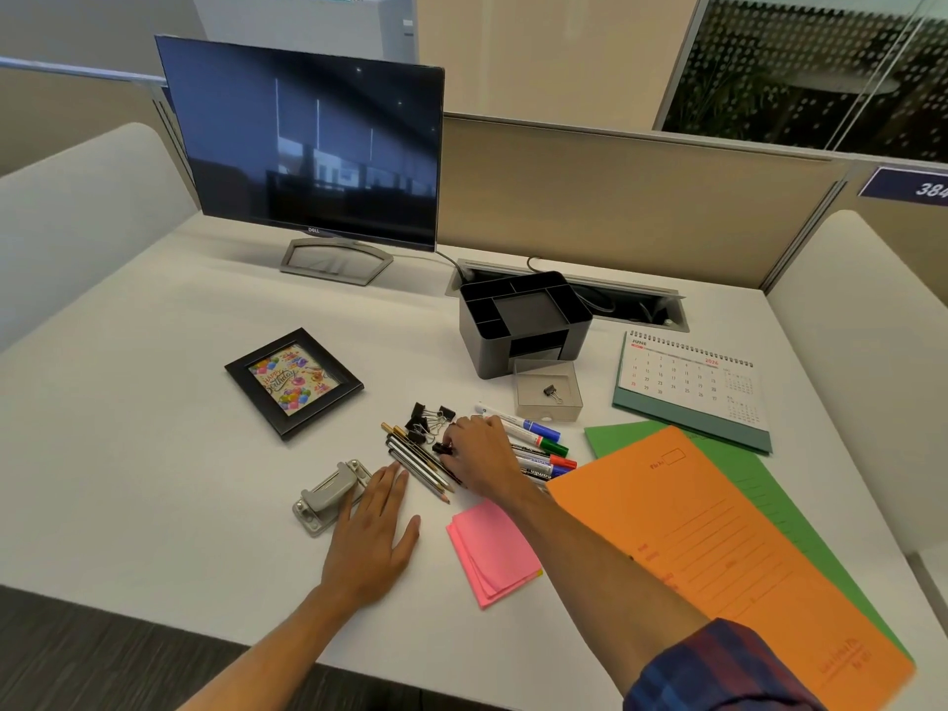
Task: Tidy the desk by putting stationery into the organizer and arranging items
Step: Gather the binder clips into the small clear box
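Black binder clips [427, 421] lie in a loose heap near the middle of the white bench [154, 454], and the right hand [479, 456] is curled over the heap's near side, its fingertips pinching one clip [442, 449]. Just left of that hand a bundle of pencils and pens [418, 461] lies slanted, points toward the front edge. To its right, partly under the wrist, a row of markers [538, 446] with blue, green and red caps lies side by side. The left hand [372, 538] rests flat on the bench with fingers straight, holding nothing, its fingers beside a grey hole punch [328, 497]. A pad of pink sticky notes [492, 549] sits near the front edge, under the right forearm. Toward the back edge stands the dark organizer [523, 320], and in front of it a clear drawer [549, 395] holds a single clip. An orange folder [718, 546] overlaps a green folder [769, 484] at the right side, with a desk calendar [690, 387] behind them. A framed birthday picture [292, 382] lies left of the heap, and a monitor [308, 146] stands at the back left.
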`<state>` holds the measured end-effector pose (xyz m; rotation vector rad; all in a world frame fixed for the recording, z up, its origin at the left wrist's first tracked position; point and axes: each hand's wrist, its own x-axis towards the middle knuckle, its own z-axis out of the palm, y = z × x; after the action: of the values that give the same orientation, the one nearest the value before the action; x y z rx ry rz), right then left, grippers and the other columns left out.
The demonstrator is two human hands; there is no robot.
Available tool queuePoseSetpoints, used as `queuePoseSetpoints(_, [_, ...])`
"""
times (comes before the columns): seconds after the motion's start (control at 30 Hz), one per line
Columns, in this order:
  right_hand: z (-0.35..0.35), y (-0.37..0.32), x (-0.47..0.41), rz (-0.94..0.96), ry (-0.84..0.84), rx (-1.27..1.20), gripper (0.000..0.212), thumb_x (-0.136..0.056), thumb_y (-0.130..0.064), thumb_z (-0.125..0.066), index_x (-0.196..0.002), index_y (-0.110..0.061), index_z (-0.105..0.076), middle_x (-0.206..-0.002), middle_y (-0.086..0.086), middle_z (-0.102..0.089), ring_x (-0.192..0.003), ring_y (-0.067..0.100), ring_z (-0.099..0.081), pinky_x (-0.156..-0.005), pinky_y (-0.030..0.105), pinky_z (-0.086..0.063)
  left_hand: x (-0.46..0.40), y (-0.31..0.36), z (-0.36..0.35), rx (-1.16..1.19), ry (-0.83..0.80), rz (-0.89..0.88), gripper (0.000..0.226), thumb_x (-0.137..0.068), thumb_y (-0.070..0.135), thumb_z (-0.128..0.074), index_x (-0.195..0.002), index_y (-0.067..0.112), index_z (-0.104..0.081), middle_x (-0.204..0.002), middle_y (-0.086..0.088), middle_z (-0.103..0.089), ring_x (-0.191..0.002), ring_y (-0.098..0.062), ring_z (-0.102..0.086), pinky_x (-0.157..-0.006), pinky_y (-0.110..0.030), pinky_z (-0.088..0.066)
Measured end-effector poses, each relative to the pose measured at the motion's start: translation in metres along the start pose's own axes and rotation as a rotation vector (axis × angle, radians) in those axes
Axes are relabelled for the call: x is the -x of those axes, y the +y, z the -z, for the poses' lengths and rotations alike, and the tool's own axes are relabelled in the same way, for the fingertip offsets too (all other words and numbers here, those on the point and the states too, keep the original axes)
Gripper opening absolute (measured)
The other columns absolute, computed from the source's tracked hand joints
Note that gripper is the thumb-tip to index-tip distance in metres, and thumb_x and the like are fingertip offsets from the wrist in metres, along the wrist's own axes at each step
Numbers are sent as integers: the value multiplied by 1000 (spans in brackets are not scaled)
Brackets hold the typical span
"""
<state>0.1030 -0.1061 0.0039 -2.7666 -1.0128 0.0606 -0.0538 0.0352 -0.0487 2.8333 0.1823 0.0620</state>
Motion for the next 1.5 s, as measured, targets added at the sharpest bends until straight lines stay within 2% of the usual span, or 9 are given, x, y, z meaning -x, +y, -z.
queuePoseSetpoints(0.23, [6, 3, 0, -66, 72, -148, 27, -92, -41, -57, -109, -21, -66, -107, -2, -66, -101, 16, -56, -97, 38, -34, -1, 1, 1, -1, -14, -1, 73, -92, 64, -3, -154, 25, -7, -161, 7, -3, -148, -9, 0, -120, -41, 0])
queuePoseSetpoints(0.43, [18, 27, 7, -297, 319, -449, 26, -92, -38, -62, -108, -18, -67, -104, -4, -66, -95, 13, -56, -93, 36, -34, 0, 0, 2, -14, -22, -4, 74, -90, 65, 0, -154, 27, 0, -161, 9, 4, -147, -7, 6, -119, -36, 9])
queuePoseSetpoints(0.57, [30, 56, 9, -377, 521, -455, 21, -90, -32, -65, -106, -19, -68, -99, -4, -67, -92, 17, -58, -85, 35, -34, 0, 2, 3, -15, -9, -7, 76, -89, 66, 2, -154, 26, -3, -161, 9, 1, -147, -7, 3, -119, -37, 6])
queuePoseSetpoints(0.63, [35, 70, 9, -443, 560, -442, 20, -90, -31, -64, -106, -19, -67, -98, -4, -66, -94, 17, -57, -84, 32, -30, 1, 2, 4, -18, -9, -12, 77, -89, 66, 3, -154, 26, -4, -161, 9, 1, -147, -8, 3, -118, -36, 8])
queuePoseSetpoints(0.77, [40, 91, 11, -565, 518, -414, 22, -92, -33, -62, -109, -20, -66, -99, -3, -66, -98, 21, -55, -85, 36, -31, 1, 3, 6, -46, -6, -2, 73, -93, 61, -6, -154, 22, -15, -160, 5, -13, -147, -10, -10, -116, -28, 13])
queuePoseSetpoints(0.9, [41, 90, 14, -570, 504, -398, 25, -93, -32, -60, -111, -16, -63, -102, -1, -65, -100, 23, -53, -87, 37, -32, 1, 3, 8, -45, -16, -1, 71, -94, 60, -9, -154, 22, -15, -160, 5, -13, -147, -10, -10, -115, -24, 17])
queuePoseSetpoints(1.13, [24, 60, 16, -312, 385, -316, 24, -89, -30, -63, -111, -19, -67, -109, -2, -66, -106, 20, -54, -88, 35, -31, 2, 4, 8, -45, -12, -5, 74, -92, 63, -4, -154, 23, -11, -161, 5, -9, -147, -10, -6, -112, -23, 22])
queuePoseSetpoints(1.3, [20, 37, 16, -116, 185, -209, 29, -91, -34, -58, -117, -23, -65, -121, -3, -63, -113, 17, -50, -100, 40, -33, 2, 4, 8, -43, -2, -8, 76, -91, 65, 0, -154, 24, -10, -161, 6, -7, -147, -9, -3, -112, -23, 22])
queuePoseSetpoints(1.5, [12, 19, 12, 47, -54, -89, 40, -93, -35, -57, -133, -28, -56, -139, -2, -51, -135, 19, -36, -110, 45, -21, 1, 5, 10, -17, -11, -6, 75, -92, 64, -4, -154, 22, -16, -160, 4, -14, -147, -11, -9, -114, -23, 18])
